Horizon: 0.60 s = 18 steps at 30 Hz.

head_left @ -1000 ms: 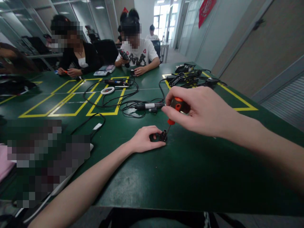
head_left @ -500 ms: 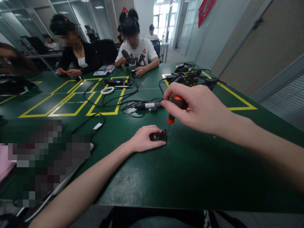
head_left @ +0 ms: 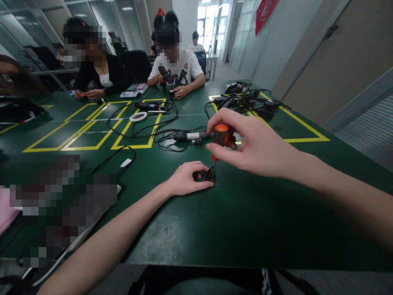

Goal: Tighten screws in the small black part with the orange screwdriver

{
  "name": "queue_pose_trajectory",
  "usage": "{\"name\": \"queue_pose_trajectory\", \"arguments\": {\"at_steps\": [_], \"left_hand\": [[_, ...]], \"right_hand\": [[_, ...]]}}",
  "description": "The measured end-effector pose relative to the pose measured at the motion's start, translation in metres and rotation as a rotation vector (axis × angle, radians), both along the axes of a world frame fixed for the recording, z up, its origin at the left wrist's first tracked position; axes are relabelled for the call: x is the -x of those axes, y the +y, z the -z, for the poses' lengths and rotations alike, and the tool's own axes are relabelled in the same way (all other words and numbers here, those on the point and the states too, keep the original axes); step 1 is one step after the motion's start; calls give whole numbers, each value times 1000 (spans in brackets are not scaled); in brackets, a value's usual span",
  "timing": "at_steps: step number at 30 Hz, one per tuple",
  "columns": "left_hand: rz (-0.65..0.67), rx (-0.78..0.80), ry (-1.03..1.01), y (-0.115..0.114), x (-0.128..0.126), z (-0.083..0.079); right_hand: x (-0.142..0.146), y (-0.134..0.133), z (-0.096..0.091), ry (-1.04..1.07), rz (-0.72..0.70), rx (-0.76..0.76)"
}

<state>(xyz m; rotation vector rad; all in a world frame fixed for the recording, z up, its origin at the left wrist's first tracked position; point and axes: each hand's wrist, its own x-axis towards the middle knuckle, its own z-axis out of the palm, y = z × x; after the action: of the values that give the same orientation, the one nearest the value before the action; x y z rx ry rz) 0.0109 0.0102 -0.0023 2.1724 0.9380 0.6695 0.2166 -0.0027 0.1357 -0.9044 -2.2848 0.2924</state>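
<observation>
My left hand [head_left: 188, 178] lies on the green table, thumb and fingers closed round a small black part [head_left: 210, 174] with a short round post standing up from it. A screwdriver [head_left: 221, 132] with an orange and dark grey handle is in the grip of my right hand [head_left: 245, 141], thumb on the near side and index finger curled on the far side. Its thin shaft points down and meets the black part near the post. Whether the tip sits in a screw is too small to tell.
Beyond my hands lies a black and white pen-like tool [head_left: 193, 136] among coiled cables. A white ring [head_left: 138, 116] and a heap of black cables [head_left: 239, 100] lie farther off. Yellow tape [head_left: 132, 147] marks the green table [head_left: 245, 229]. Two people sit opposite.
The screwdriver has turned more upright, and its handle has shifted slightly left with my right hand. My right fingers have opened a little around the handle. The left hand and black part stay put.
</observation>
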Motion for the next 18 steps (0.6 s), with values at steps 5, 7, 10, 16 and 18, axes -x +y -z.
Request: {"name": "queue_pose_trajectory", "arguments": {"at_steps": [5, 7, 10, 16, 18], "left_hand": [[-4, -18, 22, 0, 0, 1], [-16, -21, 30, 0, -1, 2], [-23, -27, 35, -1, -1, 2], [-9, -35, 30, -2, 0, 1], [-11, -25, 28, -2, -1, 1]], "right_hand": [[1, -2, 22, 179, -28, 277], [2, -5, 31, 258, -23, 354], [5, -11, 42, 360, 5, 369], [7, -16, 66, 638, 60, 371], [8, -17, 73, 728, 73, 410]]}}
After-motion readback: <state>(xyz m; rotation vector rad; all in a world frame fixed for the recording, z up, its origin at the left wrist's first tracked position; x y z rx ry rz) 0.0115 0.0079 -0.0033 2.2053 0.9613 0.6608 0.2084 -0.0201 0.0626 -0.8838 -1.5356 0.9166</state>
